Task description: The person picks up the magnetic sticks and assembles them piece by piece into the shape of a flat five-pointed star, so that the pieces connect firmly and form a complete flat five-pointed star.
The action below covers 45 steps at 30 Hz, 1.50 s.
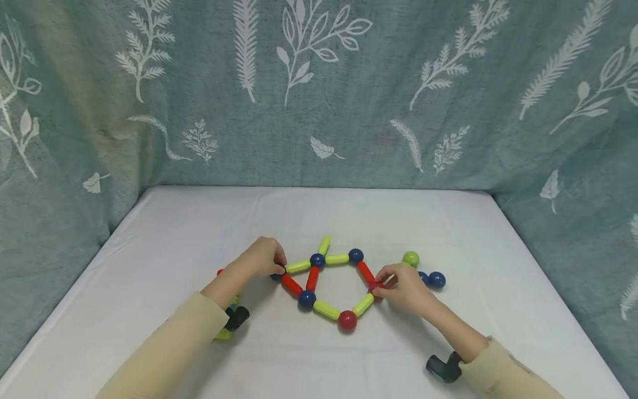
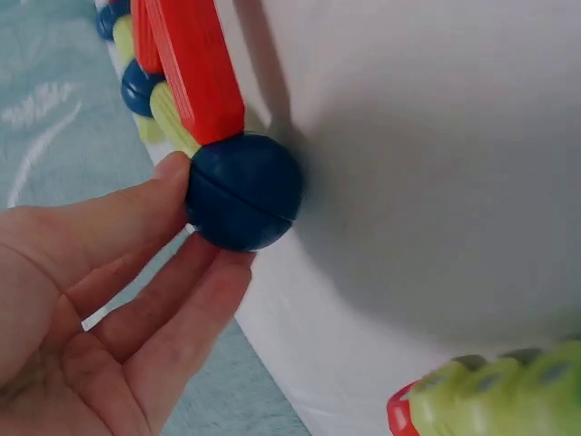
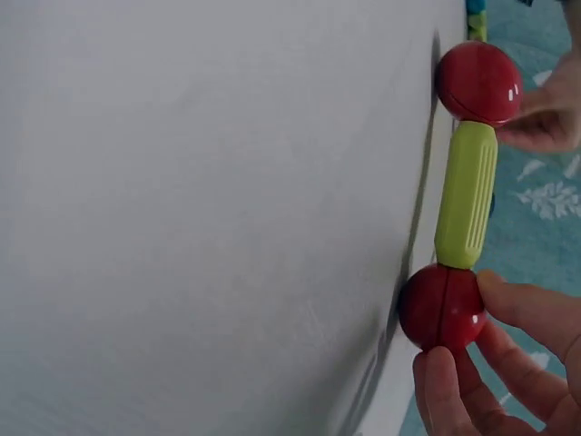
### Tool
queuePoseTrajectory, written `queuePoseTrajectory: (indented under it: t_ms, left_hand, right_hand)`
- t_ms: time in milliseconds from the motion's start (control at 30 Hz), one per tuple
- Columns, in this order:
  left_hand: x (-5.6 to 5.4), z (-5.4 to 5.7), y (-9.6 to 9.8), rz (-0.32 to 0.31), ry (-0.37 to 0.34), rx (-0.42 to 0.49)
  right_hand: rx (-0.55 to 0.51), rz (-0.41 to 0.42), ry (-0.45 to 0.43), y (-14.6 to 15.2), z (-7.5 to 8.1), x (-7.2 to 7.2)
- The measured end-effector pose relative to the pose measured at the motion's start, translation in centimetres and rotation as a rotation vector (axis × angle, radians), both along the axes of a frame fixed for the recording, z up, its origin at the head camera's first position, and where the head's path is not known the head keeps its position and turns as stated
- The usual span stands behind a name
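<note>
A flat figure of yellow-green and red rods joined by blue and red balls lies on the white table. At its left end, my left hand (image 1: 262, 256) pinches a blue ball (image 2: 243, 193) between thumb and fingers. A red rod (image 2: 201, 77) and a yellow-green rod (image 1: 298, 267) meet at that ball. On the right side, my right hand (image 1: 410, 287) pinches a red ball (image 3: 442, 307); a yellow-green rod (image 3: 467, 195) links it to another red ball (image 1: 347, 321). One yellow-green rod (image 1: 324, 245) sticks out from the top blue ball (image 1: 317, 260), its far end free.
Beyond my right hand lie a green ball (image 1: 411, 258) and blue balls (image 1: 437, 280). Several yellow-green rods (image 2: 508, 395) lie side by side near my left forearm, partly hidden by it in the head view. A patterned curtain (image 1: 319, 111) hangs behind the table (image 1: 199, 210).
</note>
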<state>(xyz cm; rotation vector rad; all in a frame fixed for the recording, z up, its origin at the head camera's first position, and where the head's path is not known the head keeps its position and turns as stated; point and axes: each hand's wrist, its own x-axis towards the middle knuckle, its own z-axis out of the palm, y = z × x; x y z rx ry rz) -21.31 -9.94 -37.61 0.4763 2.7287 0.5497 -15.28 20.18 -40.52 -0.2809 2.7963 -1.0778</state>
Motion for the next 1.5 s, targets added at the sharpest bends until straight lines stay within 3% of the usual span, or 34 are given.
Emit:
queuePoseTrajectory:
  t_ms: [300, 533, 867, 1233, 1500]
  left_hand:
    - [3.6, 0.5, -0.9, -0.068, -0.01, 0.025]
    - [5.5, 0.3, -0.5, -0.019, -0.027, 0.054]
    - [7.4, 0.2, 0.7, -0.017, -0.025, 0.069]
    - [8.5, -0.4, 1.8, -0.154, -0.012, 0.133]
    - [9.1, -0.4, 3.0, -0.196, 0.008, 0.107]
  right_hand:
    - [0.013, -0.036, -0.06, -0.5, 0.5, -2.3]
    - [0.032, -0.013, -0.061, -0.3, 0.6, -4.2]
    - [-0.034, -0.059, -0.138, -0.2, 0.5, -5.9]
    - [-0.075, -0.109, -0.171, -1.3, 0.6, -7.3]
    - [-0.092, -0.124, -0.16, -1.9, 0.4, -7.8]
